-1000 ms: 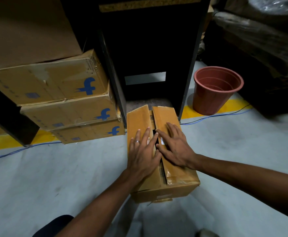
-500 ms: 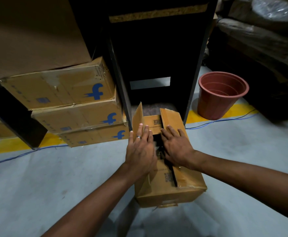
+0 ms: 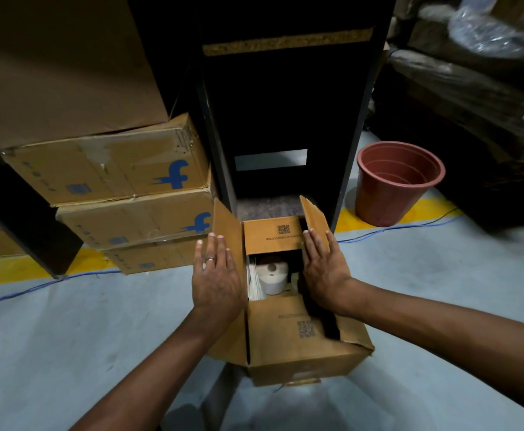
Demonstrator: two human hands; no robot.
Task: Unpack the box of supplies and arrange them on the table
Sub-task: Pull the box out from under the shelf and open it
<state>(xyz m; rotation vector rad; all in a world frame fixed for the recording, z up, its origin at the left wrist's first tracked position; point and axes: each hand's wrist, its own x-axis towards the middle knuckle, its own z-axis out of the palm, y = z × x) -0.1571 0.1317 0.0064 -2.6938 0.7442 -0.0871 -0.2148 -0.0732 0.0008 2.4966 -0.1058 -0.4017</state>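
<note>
At the far left a stack of cardboard boxes [image 3: 108, 181] with blue logos sits on the grey floor [image 3: 52, 331], topped by a larger plain carton [image 3: 61, 63], with a dark slanted post [image 3: 27, 225] in front of them and a yellow floor stripe [image 3: 21, 269] and a blue cable [image 3: 36, 287] running beneath. Just right of the stack, the person's left hand [image 3: 215, 275], a ring on one finger, lies flat with straight fingers against the left flap [image 3: 228, 231] of the open box [image 3: 298, 346], which stands on the floor at the centre. Between the spread flaps a white roll [image 3: 272, 275] stands inside, with pale sheets [image 3: 254, 284] tucked beside it; what lies deeper is too dark to tell. The two short inner flaps, each printed with a square code, partly cover the opening. The right hand [image 3: 324, 269] presses flat, fingers straight, against the right flap [image 3: 315, 219]. Directly behind the box rises a tall black cabinet [image 3: 285, 119], closing off the space beyond. Further right a red-brown bucket [image 3: 397, 181] stands on the yellow stripe, and dark bundles wrapped in plastic [image 3: 488, 73] fill the far right.
</note>
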